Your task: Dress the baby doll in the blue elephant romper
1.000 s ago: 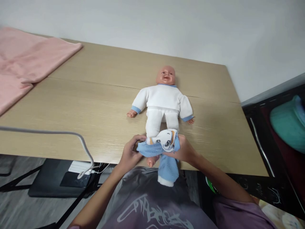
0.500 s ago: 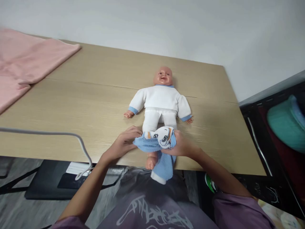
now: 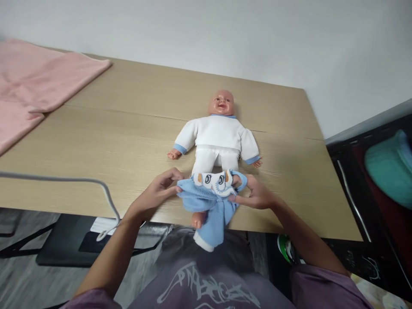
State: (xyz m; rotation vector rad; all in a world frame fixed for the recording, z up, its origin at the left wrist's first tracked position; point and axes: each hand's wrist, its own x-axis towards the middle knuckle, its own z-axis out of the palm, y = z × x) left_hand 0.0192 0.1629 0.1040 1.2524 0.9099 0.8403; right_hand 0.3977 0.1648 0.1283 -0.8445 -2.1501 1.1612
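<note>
A baby doll in a white top with blue cuffs lies face up on the table, its feet toward me. Over its lower legs are small blue pants with an embroidered animal face on a white patch. One bare foot shows below the cloth; the other is hidden. My left hand pinches the waistband at its left side. At the other side, my right hand grips the band, its fingers inside the opening and the thumb outside. One blue leg with a white cuff hangs past the table's front edge.
A pink blanket lies on the table at the far left. A grey cable crosses the left side in the air. To the right, a teal basin stands on a dark rack. A black chair is below the table.
My hands have spread the waistband wider, and the animal face now lies flatter toward me. The hanging leg has shifted left and covers more of the doll's visible foot.
</note>
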